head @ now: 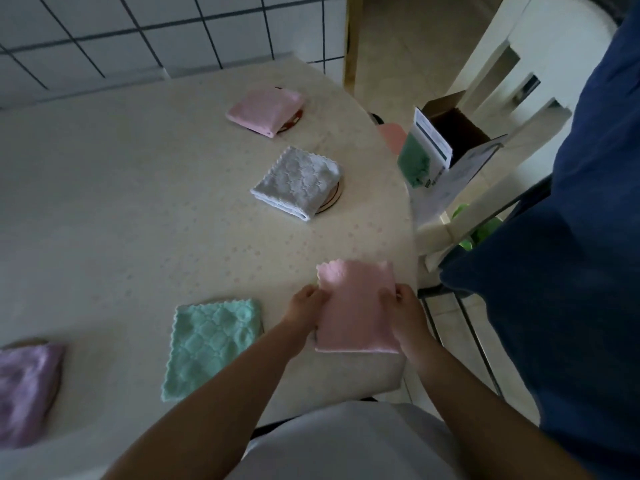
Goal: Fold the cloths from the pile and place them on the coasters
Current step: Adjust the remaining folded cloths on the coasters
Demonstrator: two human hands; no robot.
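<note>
- Open counter (114, 188) stretches wide from nine to eleven o'clock.
- Grey cloth (298, 183) and far pink cloth (265, 110) block twelve o'clock.
- Green cloth (213, 344) sits at eight; box (450, 143) crowds two.

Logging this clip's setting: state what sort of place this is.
Probably a home kitchen or dining corner: a tiled wall, a round table under a patterned cloth, and a white chair alongside. Hands hold a pink cloth.

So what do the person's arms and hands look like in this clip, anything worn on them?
Both forearms are bare right up to the bottom edge of the picture, with no sleeves in view. The left hand and right hand wear no gloves; no watch, bracelet or ring shows, though the picture is dim and soft.
</note>
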